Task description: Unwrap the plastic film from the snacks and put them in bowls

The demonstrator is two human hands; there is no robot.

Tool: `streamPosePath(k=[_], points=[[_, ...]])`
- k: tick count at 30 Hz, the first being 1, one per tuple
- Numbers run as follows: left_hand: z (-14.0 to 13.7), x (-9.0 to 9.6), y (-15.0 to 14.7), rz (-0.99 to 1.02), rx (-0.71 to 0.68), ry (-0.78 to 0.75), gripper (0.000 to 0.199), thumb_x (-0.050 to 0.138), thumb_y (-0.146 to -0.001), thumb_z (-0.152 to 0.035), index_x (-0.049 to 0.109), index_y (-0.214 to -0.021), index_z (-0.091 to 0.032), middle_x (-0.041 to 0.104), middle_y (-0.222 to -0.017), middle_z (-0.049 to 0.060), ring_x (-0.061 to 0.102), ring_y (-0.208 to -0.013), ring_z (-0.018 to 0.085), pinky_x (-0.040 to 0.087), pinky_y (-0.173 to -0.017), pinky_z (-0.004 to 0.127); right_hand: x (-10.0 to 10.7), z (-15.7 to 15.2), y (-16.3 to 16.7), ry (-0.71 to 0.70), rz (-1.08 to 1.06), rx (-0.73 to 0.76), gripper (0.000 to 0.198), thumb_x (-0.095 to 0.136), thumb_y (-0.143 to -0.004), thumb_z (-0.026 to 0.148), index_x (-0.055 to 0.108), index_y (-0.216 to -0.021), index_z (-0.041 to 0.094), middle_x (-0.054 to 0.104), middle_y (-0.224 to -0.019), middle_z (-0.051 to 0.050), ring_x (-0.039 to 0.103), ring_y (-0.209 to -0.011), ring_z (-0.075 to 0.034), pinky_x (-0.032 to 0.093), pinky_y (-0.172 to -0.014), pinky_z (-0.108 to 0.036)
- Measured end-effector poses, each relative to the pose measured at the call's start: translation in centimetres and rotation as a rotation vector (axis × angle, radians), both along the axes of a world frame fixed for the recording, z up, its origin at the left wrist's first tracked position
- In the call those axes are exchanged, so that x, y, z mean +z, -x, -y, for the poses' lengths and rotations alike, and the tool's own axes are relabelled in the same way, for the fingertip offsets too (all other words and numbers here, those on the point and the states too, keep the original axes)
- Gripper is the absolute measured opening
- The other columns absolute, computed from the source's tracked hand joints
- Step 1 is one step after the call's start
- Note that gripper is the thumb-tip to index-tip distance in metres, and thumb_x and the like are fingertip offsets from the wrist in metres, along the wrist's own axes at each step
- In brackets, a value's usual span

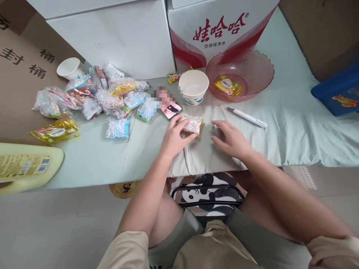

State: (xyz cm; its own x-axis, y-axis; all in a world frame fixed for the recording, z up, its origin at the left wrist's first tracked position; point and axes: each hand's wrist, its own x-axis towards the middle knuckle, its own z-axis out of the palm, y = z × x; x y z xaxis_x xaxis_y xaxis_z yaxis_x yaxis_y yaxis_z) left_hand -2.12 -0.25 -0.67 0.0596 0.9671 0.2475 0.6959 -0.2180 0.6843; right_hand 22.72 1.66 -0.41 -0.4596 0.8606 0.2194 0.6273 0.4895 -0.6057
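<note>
A small bubble-wrapped packet with a yellowish edge lies on the cloth in front of me. My left hand holds it from the left, fingers across its far side and thumb at its near edge. To the right, apart from the packet, my right hand is open with fingers spread and nothing in it. A white utility knife rests beyond my right hand. Just behind the packet lies a phone with a lit screen, partly blurred out. A white paper bowl stands behind it.
At the left, bubble-wrapped packets lie piled beside another paper bowl. A pink ribbed bowl holds a yellow packet. White cartons stand at the back. A yellow jug is left, a blue container right.
</note>
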Motion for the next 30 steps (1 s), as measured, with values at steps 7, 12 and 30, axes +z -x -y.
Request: streamPosePath(k=[7,12,30], points=[[0.4,0.1,-0.5,0.090,-0.065,-0.025,0.037,0.077,-0.085,-0.039,0.069,-0.118,-0.022,0.058,-0.128,0.010,0.063,-0.119,0.024,0.057,-0.100,0.040,-0.5,0.4,2.3,0.076,-0.209,0.081,0.052,0.059,-0.087,0.027,0.048,-0.138,0.023,0.055,-0.142,-0.017,0.065,-0.117,-0.030,0.054,-0.103,-0.052],[0.7,0.2,-0.8,0.096,-0.043,-0.077,0.022,0.070,-0.091,-0.039,0.070,-0.103,-0.021,0.059,-0.116,0.009,0.063,-0.113,0.023,0.057,-0.093,0.039,-0.4,0.6,2.3,0.107,-0.331,0.075,0.047,0.061,-0.087,0.029,0.050,-0.132,0.025,0.057,-0.133,-0.014,0.068,-0.104,-0.026,0.058,-0.095,-0.050],[1.4,1.5,-1.8,0.281,-0.043,0.025,0.012,0.066,-0.091,-0.032,0.071,-0.089,-0.021,0.071,-0.109,0.007,0.068,-0.105,0.020,0.054,-0.097,0.038,-0.1,1.1,2.8,0.148,-0.313,0.080,0.047,0.065,-0.080,0.024,0.059,-0.127,0.024,0.056,-0.123,-0.012,0.064,-0.100,-0.023,0.061,-0.081,-0.037]])
